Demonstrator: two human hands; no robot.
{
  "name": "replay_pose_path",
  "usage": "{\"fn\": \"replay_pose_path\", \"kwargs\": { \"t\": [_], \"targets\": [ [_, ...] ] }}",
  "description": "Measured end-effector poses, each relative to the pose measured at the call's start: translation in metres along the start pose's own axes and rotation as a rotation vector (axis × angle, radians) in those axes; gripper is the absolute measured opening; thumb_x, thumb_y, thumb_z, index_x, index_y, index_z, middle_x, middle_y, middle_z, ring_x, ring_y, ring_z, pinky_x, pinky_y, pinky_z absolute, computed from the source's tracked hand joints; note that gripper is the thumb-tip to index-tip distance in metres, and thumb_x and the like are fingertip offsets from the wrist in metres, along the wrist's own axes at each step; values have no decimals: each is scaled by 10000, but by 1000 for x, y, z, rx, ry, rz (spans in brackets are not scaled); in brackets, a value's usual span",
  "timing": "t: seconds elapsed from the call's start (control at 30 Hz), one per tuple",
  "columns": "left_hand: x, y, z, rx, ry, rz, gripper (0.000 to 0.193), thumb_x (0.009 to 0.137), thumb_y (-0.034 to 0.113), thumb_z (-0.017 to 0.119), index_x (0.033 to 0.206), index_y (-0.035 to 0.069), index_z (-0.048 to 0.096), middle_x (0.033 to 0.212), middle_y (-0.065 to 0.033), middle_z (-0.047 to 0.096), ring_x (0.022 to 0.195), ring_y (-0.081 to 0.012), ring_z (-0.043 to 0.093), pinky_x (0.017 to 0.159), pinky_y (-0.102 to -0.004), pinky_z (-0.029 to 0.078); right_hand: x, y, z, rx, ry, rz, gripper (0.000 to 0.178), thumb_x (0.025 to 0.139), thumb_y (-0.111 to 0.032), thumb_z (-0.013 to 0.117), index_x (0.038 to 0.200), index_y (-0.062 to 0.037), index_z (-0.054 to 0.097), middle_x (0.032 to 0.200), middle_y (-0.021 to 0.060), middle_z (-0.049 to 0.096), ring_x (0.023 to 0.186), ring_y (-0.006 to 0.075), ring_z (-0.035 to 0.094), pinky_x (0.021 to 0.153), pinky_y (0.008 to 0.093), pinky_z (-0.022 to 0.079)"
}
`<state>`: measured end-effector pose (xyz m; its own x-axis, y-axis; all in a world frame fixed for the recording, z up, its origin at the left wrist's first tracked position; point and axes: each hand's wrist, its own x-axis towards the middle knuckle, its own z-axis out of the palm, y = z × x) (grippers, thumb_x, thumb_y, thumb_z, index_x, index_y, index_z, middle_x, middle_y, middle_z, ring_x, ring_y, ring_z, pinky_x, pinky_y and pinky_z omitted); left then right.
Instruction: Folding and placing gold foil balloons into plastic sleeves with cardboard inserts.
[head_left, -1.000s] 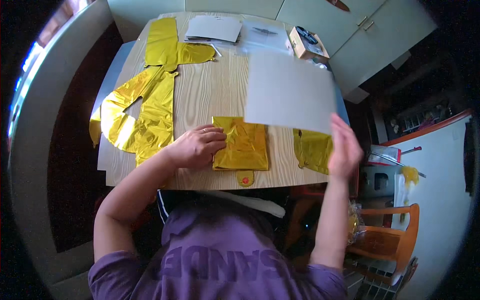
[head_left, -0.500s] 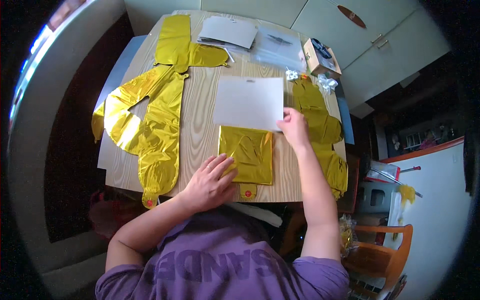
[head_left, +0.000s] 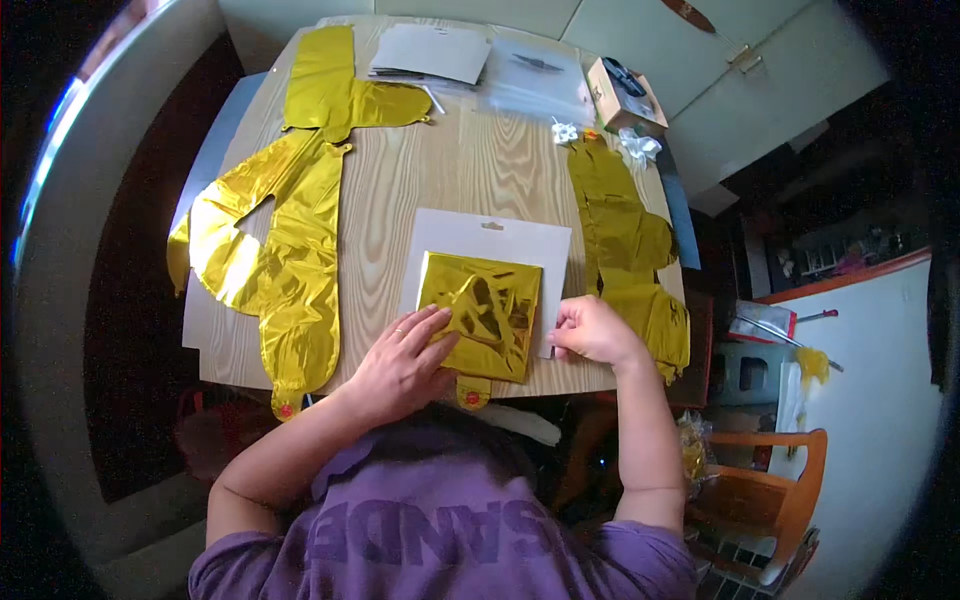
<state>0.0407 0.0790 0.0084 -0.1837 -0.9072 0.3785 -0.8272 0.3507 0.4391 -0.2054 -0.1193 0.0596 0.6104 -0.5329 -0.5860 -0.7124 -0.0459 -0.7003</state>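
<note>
Right grip (head_left: pixel 594 332) pinches a white card (head_left: pixel 500 238) mid-frame; left grip (head_left: pixel 408 362), unclenched, rests on folded gold foil (head_left: pixel 495 325) atop it.

Near the far right corner of the wood-grain surface (head_left: pixel 455 165) stands a light wooden box (head_left: pixel 604 93) with a black object (head_left: pixel 625 78) in its top. Crumpled white plastic (head_left: pixel 640 147) lies just in front of it, by the right edge, with a small white piece (head_left: pixel 565 132) to its left. A thin white stick (head_left: pixel 434 99) lies toward the far edge. Beyond that edge are pale cupboard doors (head_left: pixel 640 35); off the near right corner stands a wooden chair (head_left: pixel 812 480).
</note>
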Motion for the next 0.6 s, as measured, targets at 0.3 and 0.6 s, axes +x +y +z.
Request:
{"fn": "replay_pose_path", "kwargs": {
  "t": [0.3, 0.6],
  "targets": [
    [7, -7, -14, -137, -2, -74, 629, 721, 227, 823, 1267, 23, 587, 1395, -237, 501, 1344, -424, 451, 1078, -493, 436, -3, -21, 3, -358, 526, -118, 189, 874, -195, 728, 832, -15, 691, 646, 80, 647, 634, 136, 625, 637, 313, 519],
    [30, -1, -31, 211, -175, -393, 1172, 632, 551, 841, 1528, 33, 293, 1523, -275, 343, 1440, -439, 302, 1184, -536, 236, 67, -41, -21, -326, 209, -274, 334, 797, -200, 814, 1009, 20, 680, 880, 62, 702, 768, 151, 634, 703, 303, 508]
  ]
}}
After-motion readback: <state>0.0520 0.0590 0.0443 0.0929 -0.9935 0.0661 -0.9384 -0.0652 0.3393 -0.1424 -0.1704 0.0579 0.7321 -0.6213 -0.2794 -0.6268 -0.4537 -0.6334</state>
